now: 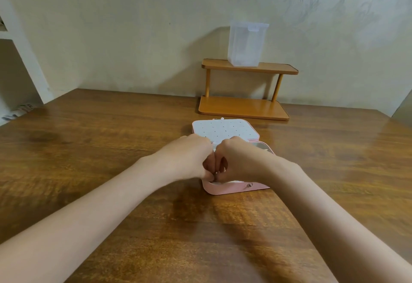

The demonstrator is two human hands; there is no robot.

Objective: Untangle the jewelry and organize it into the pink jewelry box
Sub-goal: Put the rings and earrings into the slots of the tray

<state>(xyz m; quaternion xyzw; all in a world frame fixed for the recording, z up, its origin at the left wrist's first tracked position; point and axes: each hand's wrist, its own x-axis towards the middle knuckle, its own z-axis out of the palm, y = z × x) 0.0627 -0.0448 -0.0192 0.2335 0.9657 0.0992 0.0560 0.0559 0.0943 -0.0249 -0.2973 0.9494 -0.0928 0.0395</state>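
Observation:
The pink jewelry box (231,188) lies open in the middle of the wooden table, its white dotted lid panel (224,129) folded back on the far side. My left hand (189,158) and my right hand (236,160) meet knuckle to knuckle above the box's front compartment. Both have curled fingers and pinch a small silvery piece of jewelry (215,173) between their fingertips. The piece is mostly hidden by my fingers, and the hands cover most of the box's inside.
A small two-tier wooden shelf (245,108) stands behind the box against the wall, with a translucent plastic container (246,44) on its top tier. A white shelf unit is at the far left edge. Bare tabletop lies left and right of the box.

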